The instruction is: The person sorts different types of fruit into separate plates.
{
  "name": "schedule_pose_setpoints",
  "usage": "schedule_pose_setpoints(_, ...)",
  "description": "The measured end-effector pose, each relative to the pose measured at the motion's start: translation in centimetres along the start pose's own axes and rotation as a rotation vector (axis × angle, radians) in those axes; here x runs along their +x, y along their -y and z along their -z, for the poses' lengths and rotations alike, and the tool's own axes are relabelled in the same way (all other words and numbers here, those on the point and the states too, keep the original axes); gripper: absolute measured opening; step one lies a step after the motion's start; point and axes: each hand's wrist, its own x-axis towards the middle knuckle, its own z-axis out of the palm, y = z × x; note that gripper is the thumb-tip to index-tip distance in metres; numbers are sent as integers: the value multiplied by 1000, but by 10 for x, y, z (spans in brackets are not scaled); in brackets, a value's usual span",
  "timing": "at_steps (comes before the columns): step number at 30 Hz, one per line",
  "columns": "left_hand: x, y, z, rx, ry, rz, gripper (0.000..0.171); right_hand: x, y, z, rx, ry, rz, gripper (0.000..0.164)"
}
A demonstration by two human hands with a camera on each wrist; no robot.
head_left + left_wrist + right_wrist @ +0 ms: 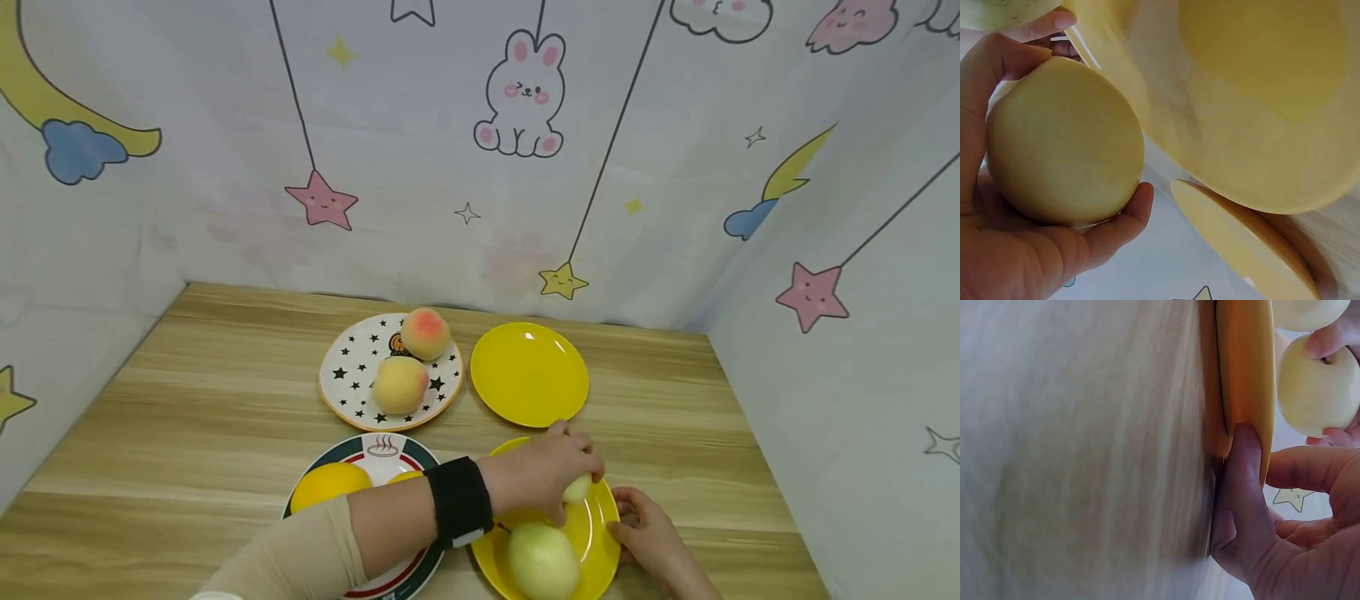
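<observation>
My left hand (pixel 543 471) reaches over the near yellow plate (pixel 600 533) and grips a pale yellow pear (pixel 577 489). In the left wrist view thumb and fingers curl round that pear (pixel 1066 140), which is held above the plate. Another pale green pear (pixel 543 560), with a dark stem, lies on the plate's near part. At the right rim, my right hand (pixel 654 533) pinches the plate's edge. The right wrist view has the thumb and fingers on opposite sides of the rim (pixel 1249 375).
Behind stands a second yellow plate (pixel 528 375) with nothing on it. To its left, a star-patterned plate (pixel 348 367) bears two peaches (pixel 401 385). A dark-rimmed plate (pixel 382 447) with yellow-orange fruit (pixel 330 485) lies partly under my left forearm. Printed cloth (pixel 420 250) hangs behind the table.
</observation>
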Motion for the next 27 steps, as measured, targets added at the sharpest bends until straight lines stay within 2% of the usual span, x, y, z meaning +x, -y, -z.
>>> schedule_pose_setpoints(10, 3, -5, -3, 13, 6, -28, 51, 1, 0, -1, -14, -27, -2, 44)
schedule_pose_setpoints(18, 1, -4, -7, 66, 75, -43, 48, 1, -1, -2, -26, -32, -3, 42)
schedule_pose_setpoints(27, 1, -1, -9, 66, 101, -40, 51, -1, 2, -1, -40, -33, -8, 42)
